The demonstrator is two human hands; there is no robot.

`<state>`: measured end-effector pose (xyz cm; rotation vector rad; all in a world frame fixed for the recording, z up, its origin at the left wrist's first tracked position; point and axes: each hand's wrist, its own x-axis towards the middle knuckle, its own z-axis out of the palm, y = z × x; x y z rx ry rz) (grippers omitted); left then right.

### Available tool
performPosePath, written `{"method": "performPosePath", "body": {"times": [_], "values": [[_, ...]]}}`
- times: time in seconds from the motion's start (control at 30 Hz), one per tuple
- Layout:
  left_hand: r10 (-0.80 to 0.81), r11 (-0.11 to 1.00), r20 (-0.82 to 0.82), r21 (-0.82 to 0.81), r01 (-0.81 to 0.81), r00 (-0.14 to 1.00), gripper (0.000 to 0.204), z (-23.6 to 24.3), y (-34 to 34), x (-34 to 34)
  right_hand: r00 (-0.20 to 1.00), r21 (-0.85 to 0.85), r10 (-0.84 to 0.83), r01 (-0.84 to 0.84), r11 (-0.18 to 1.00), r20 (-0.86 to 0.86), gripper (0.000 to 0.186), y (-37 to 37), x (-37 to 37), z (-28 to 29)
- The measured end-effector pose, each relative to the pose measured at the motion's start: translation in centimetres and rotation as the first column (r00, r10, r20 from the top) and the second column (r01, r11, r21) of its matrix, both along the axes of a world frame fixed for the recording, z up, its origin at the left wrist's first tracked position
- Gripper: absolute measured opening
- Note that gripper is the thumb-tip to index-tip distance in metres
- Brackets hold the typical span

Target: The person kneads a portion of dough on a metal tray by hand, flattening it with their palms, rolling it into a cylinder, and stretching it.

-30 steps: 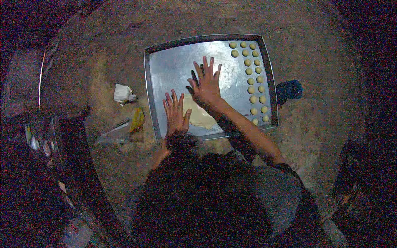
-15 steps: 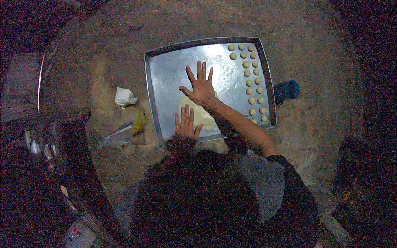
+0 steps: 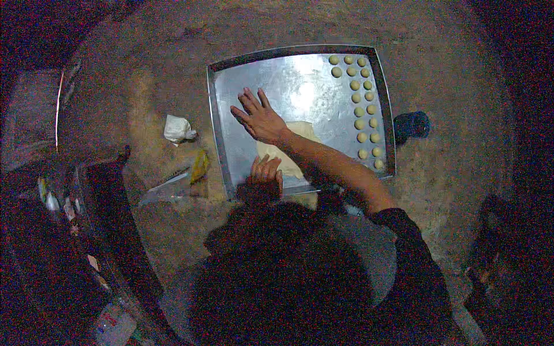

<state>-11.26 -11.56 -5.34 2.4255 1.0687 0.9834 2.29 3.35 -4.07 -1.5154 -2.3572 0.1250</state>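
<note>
A flat, pale sheet of dough [image 3: 300,130] lies on a large metal tray [image 3: 228,79]. Over the tray, left of the dough's far edge, my right hand [image 3: 261,122] has its fingers stretched out and apart, holding nothing; its forearm crosses above the dough and hides part of it. My left hand [image 3: 266,171] rests at the dough's near left side, fingers slightly bent and the thumb apart. Whether those fingertips press on the dough or lie on its edge is hard to see. Small round dough balls [image 3: 359,112] stand in two columns along the tray's right side.
The tray's raised rim surrounds the work on the ground. Left of it lie a crumpled white bag [image 3: 178,129] and a clear plastic bag with something yellow [image 3: 199,166]. A dark blue cylindrical thing [image 3: 412,124] is just right of the tray.
My right hand has shifted left and slightly toward me across the tray. The left hand's fingers, straight before, are now bent. The whole view has shifted slightly.
</note>
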Motion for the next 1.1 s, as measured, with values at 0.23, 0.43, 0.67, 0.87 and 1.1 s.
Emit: {"method": "performPosePath", "body": {"times": [0.23,0.43,0.67,0.87,1.1], "values": [[0.074,0.994,-0.195,-0.061,-0.088,0.978,0.043,1.4,-1.6,1.2,0.997,0.031,-0.02,0.022,0.999,-0.072,0.061,0.3,0.8,2.1],[0.093,0.989,-0.122,-0.103,-0.106,0.988,0.042,5.9,-1.0,2.7,0.942,0.193,0.12,-0.187,0.963,0.313,0.055,1.7,1.3,4.4],[0.17,0.985,-0.055,-0.02,-0.172,0.984,0.028,0.8,-2.0,1.6,0.993,0.022,0.098,-0.096,0.995,-0.066,0.062,-2.5,0.2,3.7],[0.222,0.974,-0.063,-0.039,-0.224,0.973,0.025,0.7,-2.8,1.5,0.999,-0.057,0.034,-0.037,0.998,-0.04,0.075,-2.3,-0.7,3.8],[0.306,0.947,-0.079,-0.071,-0.312,0.949,0.024,3.7,-1.6,3.3,0.986,-0.067,-0.041,0.03,0.997,-0.162,0.08,-1.9,0.0,4.0]]}}
